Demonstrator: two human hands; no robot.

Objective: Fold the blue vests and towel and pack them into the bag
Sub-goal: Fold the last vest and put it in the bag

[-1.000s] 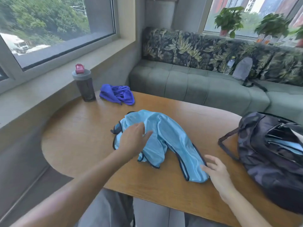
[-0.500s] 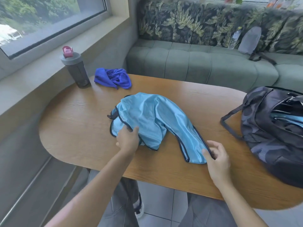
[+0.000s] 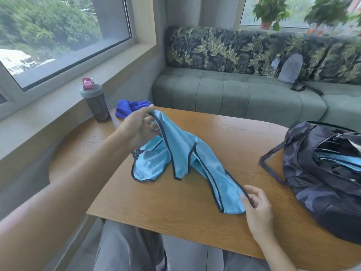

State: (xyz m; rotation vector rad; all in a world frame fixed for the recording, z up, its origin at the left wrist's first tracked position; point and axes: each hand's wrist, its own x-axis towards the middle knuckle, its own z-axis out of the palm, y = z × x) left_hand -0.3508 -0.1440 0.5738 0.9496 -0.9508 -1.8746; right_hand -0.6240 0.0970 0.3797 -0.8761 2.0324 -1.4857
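Head view: left hand (image 3: pixel 139 127) pinching vest (image 3: pixel 181 155) edge above table (image 3: pixel 244 137), right hand (image 3: pixel 256 202) pinching its near corner. Spreading for folding; next likely flattening it. Bag (image 3: pixel 322 173) sitting open at right.

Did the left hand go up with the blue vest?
Yes. The left hand was low on the table before; now it holds the vest edge lifted, farther away, in front of the dark blue towel by the bottle.
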